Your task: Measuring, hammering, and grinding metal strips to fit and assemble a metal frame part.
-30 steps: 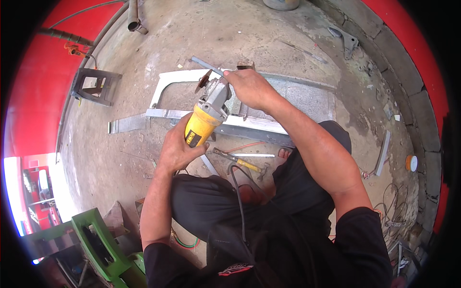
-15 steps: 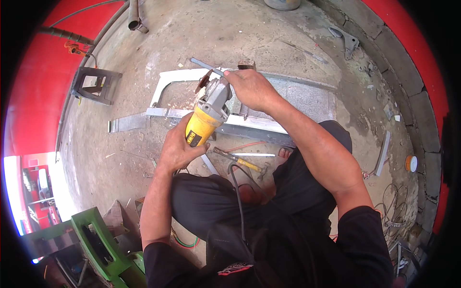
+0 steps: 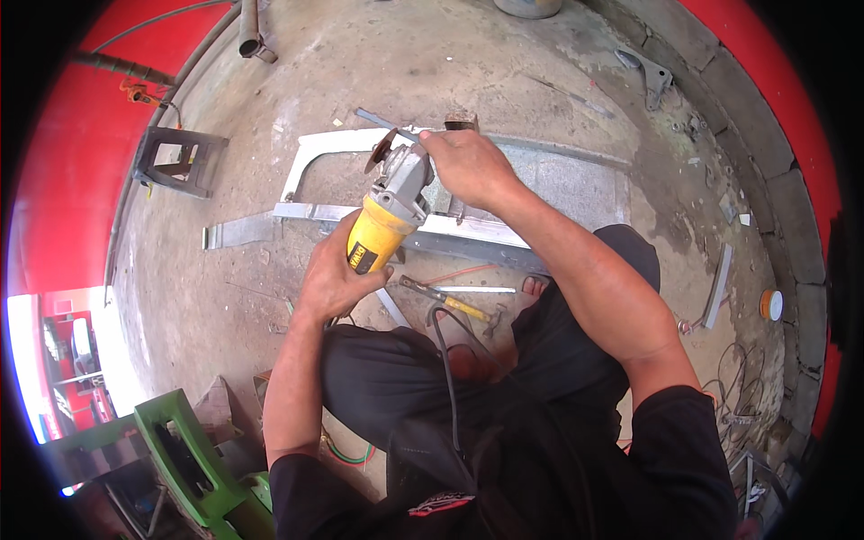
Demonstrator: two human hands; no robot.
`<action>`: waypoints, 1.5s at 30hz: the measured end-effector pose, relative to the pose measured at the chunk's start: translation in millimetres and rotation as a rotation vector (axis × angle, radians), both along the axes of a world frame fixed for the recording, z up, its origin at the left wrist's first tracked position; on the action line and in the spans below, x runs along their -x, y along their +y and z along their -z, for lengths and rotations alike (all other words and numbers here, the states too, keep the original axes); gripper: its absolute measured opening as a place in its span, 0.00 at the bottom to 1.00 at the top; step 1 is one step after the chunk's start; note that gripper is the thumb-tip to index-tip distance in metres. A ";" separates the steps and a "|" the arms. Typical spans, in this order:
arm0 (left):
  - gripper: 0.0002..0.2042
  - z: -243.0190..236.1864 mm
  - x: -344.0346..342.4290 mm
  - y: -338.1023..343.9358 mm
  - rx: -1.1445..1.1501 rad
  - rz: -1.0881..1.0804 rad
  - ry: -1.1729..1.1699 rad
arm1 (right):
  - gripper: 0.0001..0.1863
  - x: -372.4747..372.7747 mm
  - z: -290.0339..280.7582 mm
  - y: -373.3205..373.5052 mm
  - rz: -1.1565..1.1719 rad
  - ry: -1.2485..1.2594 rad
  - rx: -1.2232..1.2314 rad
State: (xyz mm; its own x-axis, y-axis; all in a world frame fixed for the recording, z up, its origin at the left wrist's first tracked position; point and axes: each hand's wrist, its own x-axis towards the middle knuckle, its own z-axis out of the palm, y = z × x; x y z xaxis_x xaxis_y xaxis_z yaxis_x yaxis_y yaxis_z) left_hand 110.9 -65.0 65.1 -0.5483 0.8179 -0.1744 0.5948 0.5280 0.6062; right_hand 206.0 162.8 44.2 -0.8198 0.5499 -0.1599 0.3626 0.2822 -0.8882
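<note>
A yellow and grey angle grinder (image 3: 378, 236) is held by its yellow body in my left hand (image 3: 331, 279), fingers wrapped round it. Its thin brown disc (image 3: 381, 151) stands up at the far end, right by a narrow grey metal strip (image 3: 373, 118). My right hand (image 3: 468, 166) is closed on the strip's near right end, beside the grinder's head; its lower fingers are hidden. Below the tool lies a white metal frame (image 3: 301, 212) with rounded corners and a grey panel (image 3: 567, 184) at its right.
A yellow-handled hammer (image 3: 463, 308) lies by my feet, near a black cord (image 3: 450, 387). A dark stool (image 3: 180, 160) stands far left, a green plastic piece (image 3: 184, 459) near left. At right are a metal strip (image 3: 717, 286), an orange-and-white tub (image 3: 770, 306) and loose wires (image 3: 742, 387).
The grinder's disc has shifted slightly up and left, and shows more of its face. Bright specks below it have gone from view. Both hands keep their hold.
</note>
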 end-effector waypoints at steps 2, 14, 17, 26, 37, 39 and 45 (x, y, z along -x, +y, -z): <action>0.38 0.5 0.6 -0.1 0.012 -0.006 -0.011 | 0.27 0.8 0.5 -0.8 0.007 -0.005 0.000; 0.39 2.2 0.5 0.2 0.023 -0.005 0.002 | 0.27 -2.3 -1.7 -2.8 0.009 -0.016 -0.031; 0.39 4.7 1.4 -2.0 0.016 0.005 0.008 | 0.28 -3.0 2.0 -3.6 0.005 -0.011 -0.050; 0.40 0.9 -0.8 -1.4 0.049 -0.010 0.024 | 0.30 -3.3 1.4 -4.5 0.006 -0.012 -0.040; 0.36 1.0 -0.2 -2.2 0.021 -0.003 0.022 | 0.29 -3.4 -0.4 -6.1 0.015 0.009 -0.039; 0.36 0.9 -0.3 -2.5 0.019 0.000 0.024 | 0.29 -2.5 1.5 -5.1 0.010 -0.015 -0.041; 0.37 -1.8 -1.3 -1.4 0.017 -0.006 0.012 | 0.27 4.2 13.4 9.9 -0.086 0.096 0.077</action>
State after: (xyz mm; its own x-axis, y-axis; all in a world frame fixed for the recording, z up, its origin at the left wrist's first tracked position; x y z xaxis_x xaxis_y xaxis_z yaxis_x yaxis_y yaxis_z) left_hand 112.1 -66.4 66.9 -0.5553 0.8115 -0.1820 0.5986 0.5419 0.5900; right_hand 201.8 172.7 30.8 -0.8767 0.4665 -0.1174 0.2523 0.2381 -0.9379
